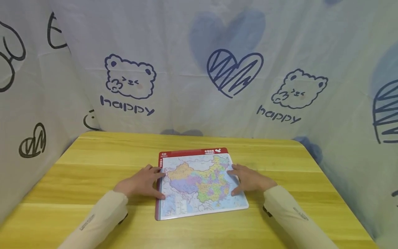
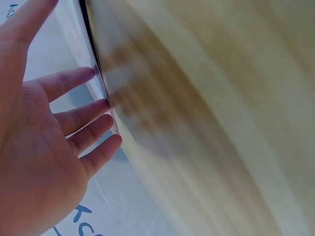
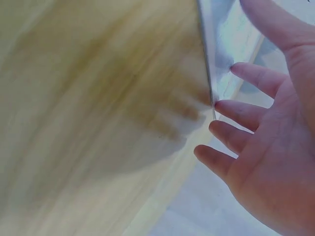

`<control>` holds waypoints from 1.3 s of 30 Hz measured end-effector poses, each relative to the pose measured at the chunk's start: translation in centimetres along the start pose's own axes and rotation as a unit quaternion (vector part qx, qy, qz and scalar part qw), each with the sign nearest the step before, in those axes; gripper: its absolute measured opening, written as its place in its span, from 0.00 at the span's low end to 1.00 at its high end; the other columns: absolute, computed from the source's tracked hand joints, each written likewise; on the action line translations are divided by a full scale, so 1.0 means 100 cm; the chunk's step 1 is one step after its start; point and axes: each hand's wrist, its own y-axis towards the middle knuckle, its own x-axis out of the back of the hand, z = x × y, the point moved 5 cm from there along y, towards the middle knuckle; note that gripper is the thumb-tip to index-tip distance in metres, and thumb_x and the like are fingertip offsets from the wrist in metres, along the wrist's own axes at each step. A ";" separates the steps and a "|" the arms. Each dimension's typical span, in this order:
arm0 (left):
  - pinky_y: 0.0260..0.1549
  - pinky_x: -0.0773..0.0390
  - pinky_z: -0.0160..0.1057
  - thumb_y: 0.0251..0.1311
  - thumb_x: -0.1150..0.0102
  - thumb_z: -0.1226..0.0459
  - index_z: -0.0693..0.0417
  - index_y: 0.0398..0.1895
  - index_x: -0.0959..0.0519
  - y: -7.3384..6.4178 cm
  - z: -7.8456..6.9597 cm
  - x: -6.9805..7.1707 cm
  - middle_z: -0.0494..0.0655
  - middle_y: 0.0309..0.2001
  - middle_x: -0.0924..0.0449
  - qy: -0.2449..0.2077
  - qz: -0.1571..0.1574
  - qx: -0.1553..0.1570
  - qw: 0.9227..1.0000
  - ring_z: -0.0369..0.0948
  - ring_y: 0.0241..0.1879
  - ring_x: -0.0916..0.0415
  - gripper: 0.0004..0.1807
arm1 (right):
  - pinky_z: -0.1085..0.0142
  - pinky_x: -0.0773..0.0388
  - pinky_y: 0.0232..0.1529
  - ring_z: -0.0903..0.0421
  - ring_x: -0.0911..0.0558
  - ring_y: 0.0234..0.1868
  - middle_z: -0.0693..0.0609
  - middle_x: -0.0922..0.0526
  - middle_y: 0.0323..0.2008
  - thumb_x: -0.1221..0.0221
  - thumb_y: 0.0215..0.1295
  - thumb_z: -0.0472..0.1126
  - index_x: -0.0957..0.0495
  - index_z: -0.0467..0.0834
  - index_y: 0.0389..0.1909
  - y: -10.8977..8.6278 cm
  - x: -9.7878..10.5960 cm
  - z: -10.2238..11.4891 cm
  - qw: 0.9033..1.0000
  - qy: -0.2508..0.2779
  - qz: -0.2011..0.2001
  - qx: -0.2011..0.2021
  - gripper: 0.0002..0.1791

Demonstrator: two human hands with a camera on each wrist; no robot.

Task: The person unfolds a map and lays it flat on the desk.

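Observation:
A flat map board (image 1: 199, 183) with a red top strip and a coloured map of China lies on the table, turned slightly. My left hand (image 1: 140, 182) is at its left edge, with thumb and index fingertip over the border. On the opposite side, my right hand (image 1: 251, 179) rests its thumb and index fingertip on the blue right margin. The left wrist view shows the left fingers (image 2: 76, 120) spread and fairly straight, some tips against the board's edge. In the right wrist view, the right fingers (image 3: 241, 115) are likewise extended along the edge.
The yellow wood-grain table (image 1: 102, 152) extends around the board on all sides. A pale cloth (image 1: 180, 79) printed with bears, hearts and "happy" hangs behind the table and along both sides.

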 end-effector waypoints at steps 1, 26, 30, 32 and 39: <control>0.54 0.30 0.56 0.44 0.31 0.38 0.63 0.63 0.28 -0.001 0.000 0.000 0.65 0.64 0.34 0.002 -0.003 -0.001 1.000 0.57 0.57 0.37 0.49 | 0.43 0.47 0.68 0.39 0.47 0.72 0.39 0.44 0.72 0.27 0.49 0.54 0.33 0.42 0.68 0.001 0.000 0.000 1.000 0.002 0.002 -0.002 0.46; 0.54 0.28 0.54 0.52 0.30 0.50 0.62 0.60 0.26 -0.003 -0.012 0.000 0.61 0.61 0.32 -0.016 -0.023 0.014 0.999 0.54 0.55 0.36 0.36 | 0.42 0.46 0.67 0.37 0.46 0.71 0.37 0.42 0.71 0.32 0.58 0.48 0.31 0.39 0.67 -0.017 -0.001 0.012 0.999 -0.031 -0.003 0.035 0.37; 0.56 0.30 0.53 0.54 0.31 0.52 0.61 0.62 0.28 0.015 -0.004 0.009 0.59 0.63 0.32 -0.048 -0.026 0.007 0.998 0.54 0.56 0.37 0.36 | 0.42 0.41 0.65 0.34 0.39 0.67 0.31 0.39 0.67 0.34 0.60 0.51 0.32 0.34 0.65 -0.034 -0.007 0.025 0.996 -0.045 -0.042 0.069 0.38; 0.58 0.33 0.55 0.56 0.32 0.54 0.63 0.64 0.30 0.025 0.000 0.014 0.60 0.65 0.34 -0.072 -0.018 0.002 0.997 0.55 0.58 0.39 0.36 | 0.41 0.41 0.64 0.33 0.38 0.66 0.30 0.38 0.66 0.35 0.60 0.52 0.33 0.33 0.65 -0.040 -0.010 0.031 0.995 -0.033 -0.053 0.073 0.39; 0.58 0.35 0.60 0.52 0.29 0.56 0.56 0.69 0.33 0.052 0.018 0.025 0.57 0.67 0.36 -0.104 0.024 0.043 0.993 0.55 0.60 0.42 0.40 | 0.38 0.39 0.61 0.31 0.39 0.66 0.30 0.39 0.66 0.38 0.62 0.58 0.33 0.36 0.66 -0.049 -0.021 0.046 0.996 -0.019 -0.073 0.048 0.40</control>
